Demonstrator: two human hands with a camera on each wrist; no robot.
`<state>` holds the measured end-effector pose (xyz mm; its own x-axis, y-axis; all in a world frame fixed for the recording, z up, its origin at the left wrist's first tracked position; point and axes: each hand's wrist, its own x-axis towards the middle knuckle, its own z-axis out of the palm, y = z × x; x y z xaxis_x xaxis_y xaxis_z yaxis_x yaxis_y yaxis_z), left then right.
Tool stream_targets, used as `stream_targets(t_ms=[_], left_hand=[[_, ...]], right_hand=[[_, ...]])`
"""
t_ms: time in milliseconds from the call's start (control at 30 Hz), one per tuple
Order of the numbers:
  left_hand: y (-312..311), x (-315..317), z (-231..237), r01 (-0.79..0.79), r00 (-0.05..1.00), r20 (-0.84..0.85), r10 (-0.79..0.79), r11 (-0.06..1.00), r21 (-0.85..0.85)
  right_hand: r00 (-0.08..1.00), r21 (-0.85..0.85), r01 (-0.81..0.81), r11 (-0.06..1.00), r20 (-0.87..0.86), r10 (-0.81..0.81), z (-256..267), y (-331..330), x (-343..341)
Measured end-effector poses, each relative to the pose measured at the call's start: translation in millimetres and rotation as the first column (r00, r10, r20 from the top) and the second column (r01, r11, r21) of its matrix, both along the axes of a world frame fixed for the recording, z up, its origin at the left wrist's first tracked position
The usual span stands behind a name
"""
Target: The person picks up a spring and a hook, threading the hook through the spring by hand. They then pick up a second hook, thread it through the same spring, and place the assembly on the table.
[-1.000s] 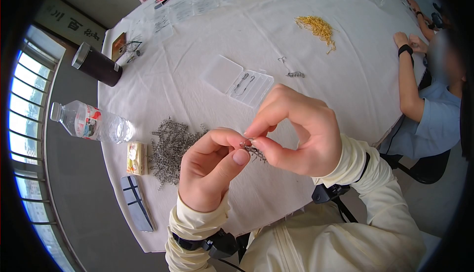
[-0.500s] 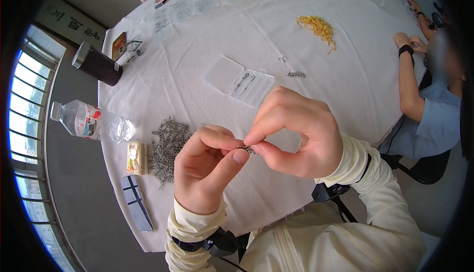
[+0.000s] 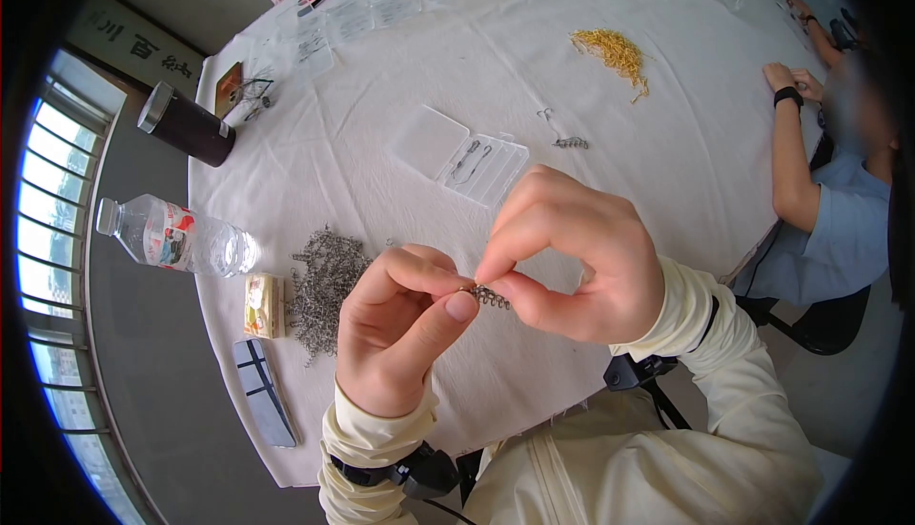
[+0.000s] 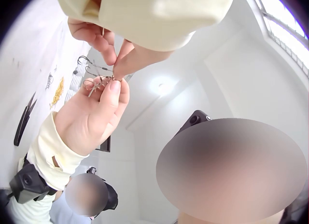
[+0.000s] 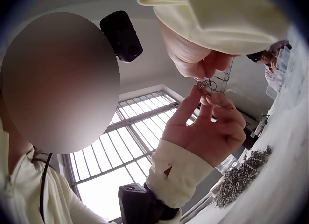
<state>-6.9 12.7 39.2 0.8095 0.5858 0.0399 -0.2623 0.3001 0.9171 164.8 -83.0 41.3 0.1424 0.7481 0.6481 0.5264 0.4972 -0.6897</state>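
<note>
Over the table my left hand (image 3: pixel 396 325) and right hand (image 3: pixel 581 253) meet fingertip to fingertip. Thumb and forefinger of the left pinch the end of a small metal coil spring (image 3: pixel 493 298); the right pinches fine metal close beside it, partly hidden by the fingertips. Thin wire fish hooks (image 4: pixel 89 69) stick out by the fingers in the left wrist view. A tangled pile of springs (image 3: pixel 324 296) lies left of my left hand. Beyond the hands sits an open clear plastic box (image 3: pixel 510 158) with hooks in its compartments.
Another hook with a spring (image 3: pixel 570 143) lies right of the box, and a heap of gold-coloured pieces (image 3: pixel 615 56) farther back. Along the left edge are a water bottle (image 3: pixel 176 234), dark thermos (image 3: pixel 195 127), tissue pack (image 3: pixel 262 306) and phone (image 3: pixel 264 392). A person (image 3: pixel 820 211) sits at right.
My left hand has shifted slightly left and uncovered more of the pile's surroundings. The fingertips have adjusted around the spring, which now shows more clearly under the right fingers.
</note>
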Motion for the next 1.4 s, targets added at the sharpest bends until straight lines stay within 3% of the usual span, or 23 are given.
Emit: stream_targets(t_ms=[1400], left_hand=[[-2.8, 1.1, 0.4, -0.04, 0.996, -0.077, 0.048, 0.994, 0.103]], right_hand=[[0.999, 0.078, 0.04, 0.996, -0.018, -0.038, 1.3, -1.7, 0.6]])
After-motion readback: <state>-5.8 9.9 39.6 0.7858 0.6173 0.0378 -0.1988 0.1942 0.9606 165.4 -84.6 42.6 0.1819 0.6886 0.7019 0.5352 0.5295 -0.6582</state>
